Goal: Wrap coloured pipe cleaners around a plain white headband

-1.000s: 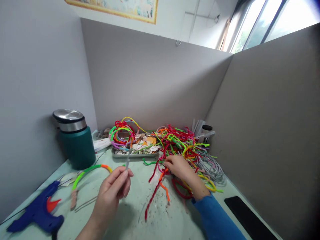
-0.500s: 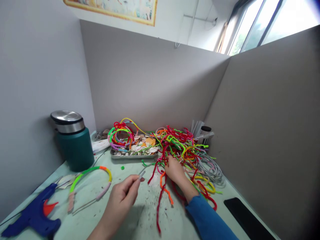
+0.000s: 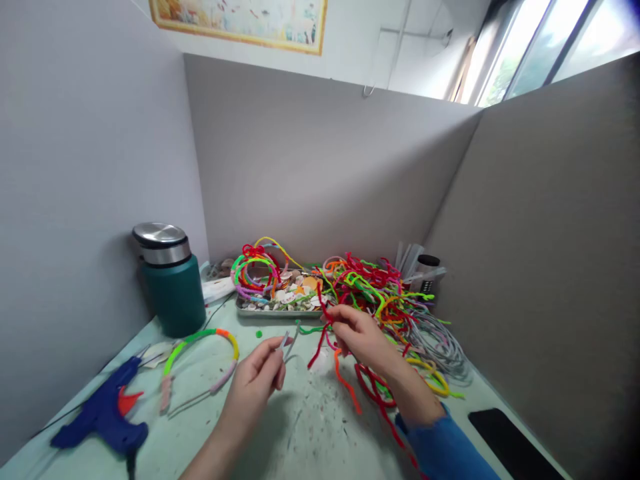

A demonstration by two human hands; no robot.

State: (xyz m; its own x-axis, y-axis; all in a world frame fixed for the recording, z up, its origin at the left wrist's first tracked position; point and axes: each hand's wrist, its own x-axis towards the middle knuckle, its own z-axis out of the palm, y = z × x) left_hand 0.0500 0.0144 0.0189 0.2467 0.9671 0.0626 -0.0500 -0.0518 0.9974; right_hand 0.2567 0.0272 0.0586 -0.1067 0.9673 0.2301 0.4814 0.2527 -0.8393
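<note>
My left hand (image 3: 257, 377) is closed, pinching a thin pale grey strip (image 3: 291, 345) with two ends sticking up; its exact kind is unclear. Closed as well, my right hand (image 3: 363, 340) grips a red pipe cleaner (image 3: 318, 348) whose ends hang and stick up past the fingers. Behind that hand lies a tangled pile of coloured pipe cleaners (image 3: 357, 283). To the left of my left hand, a ring (image 3: 193, 337) wrapped in green, orange, yellow, lilac and pink lies on the table, with bare grey ends at its lower side.
A blue glue gun (image 3: 103, 413) lies at the left, near a teal bottle (image 3: 174, 293). At the back, a metal tray (image 3: 280, 314) holds small pieces and coloured rings. Coiled grey cord (image 3: 445, 347) and a black phone-like slab (image 3: 507, 440) are on the right. Grey partitions (image 3: 320, 167) surround the table.
My right hand has lifted away from the pile, drawing the red pipe cleaner with it. My left hand still holds the grey strip, now turned more upright. The view has shifted slightly.
</note>
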